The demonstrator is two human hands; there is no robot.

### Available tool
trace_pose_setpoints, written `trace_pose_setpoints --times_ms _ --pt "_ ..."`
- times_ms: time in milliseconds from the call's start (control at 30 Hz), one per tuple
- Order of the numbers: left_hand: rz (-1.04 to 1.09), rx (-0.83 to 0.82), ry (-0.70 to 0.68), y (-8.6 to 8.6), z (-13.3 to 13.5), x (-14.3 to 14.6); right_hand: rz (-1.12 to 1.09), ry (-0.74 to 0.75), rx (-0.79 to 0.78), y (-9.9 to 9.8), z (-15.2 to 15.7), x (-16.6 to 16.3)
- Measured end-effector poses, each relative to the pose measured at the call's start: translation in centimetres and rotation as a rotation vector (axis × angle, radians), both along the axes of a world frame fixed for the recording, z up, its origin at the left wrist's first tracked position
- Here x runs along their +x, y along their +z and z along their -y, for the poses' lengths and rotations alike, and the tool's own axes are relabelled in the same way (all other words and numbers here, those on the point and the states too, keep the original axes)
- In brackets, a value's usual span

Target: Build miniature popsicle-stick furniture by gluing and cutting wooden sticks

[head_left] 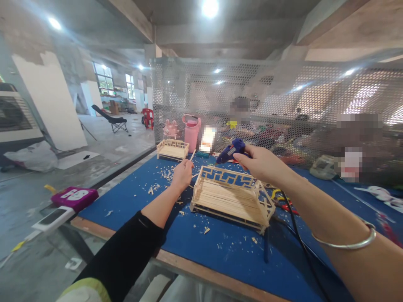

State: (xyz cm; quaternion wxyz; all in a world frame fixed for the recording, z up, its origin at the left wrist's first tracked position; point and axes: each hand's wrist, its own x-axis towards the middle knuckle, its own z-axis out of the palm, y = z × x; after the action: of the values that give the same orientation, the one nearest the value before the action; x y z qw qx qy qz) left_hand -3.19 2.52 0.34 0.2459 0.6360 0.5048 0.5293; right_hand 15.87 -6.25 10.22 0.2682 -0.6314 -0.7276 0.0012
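Note:
My right hand (256, 159) is wrapped round a blue glue gun (231, 152), its nozzle pointing down and left above the back rail of a small wooden bench model (228, 197). The model is built of thin sticks, with a slatted seat and a lattice back, and it stands upright on the blue table. Left of the model, my left hand (182, 176) is closed on a thin wooden stick (193, 155) that sticks up from the fingers. A black cable (296, 235) runs under my right forearm.
A second, smaller bench model (173, 149) stands at the back left. Behind are a pink tumbler (191, 132) and a perforated metal screen (201, 92). Wood scraps (163, 174) litter the blue mat (126, 209). Pliers (285, 203) lie to the right, near a clear jar (323, 167).

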Motion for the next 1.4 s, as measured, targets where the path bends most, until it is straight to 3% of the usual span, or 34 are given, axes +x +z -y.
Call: trace_pose_setpoints --times_ms 1200,1400 --pt "-0.033 0.001 0.047 -0.4 -1.0 -0.2 -0.09 -0.098 0.01 -1.0 2.5 5.1" --pt "-0.028 -0.02 0.052 0.1 -0.7 -0.2 -0.154 -0.178 0.072 -0.7 2.2 8.7"
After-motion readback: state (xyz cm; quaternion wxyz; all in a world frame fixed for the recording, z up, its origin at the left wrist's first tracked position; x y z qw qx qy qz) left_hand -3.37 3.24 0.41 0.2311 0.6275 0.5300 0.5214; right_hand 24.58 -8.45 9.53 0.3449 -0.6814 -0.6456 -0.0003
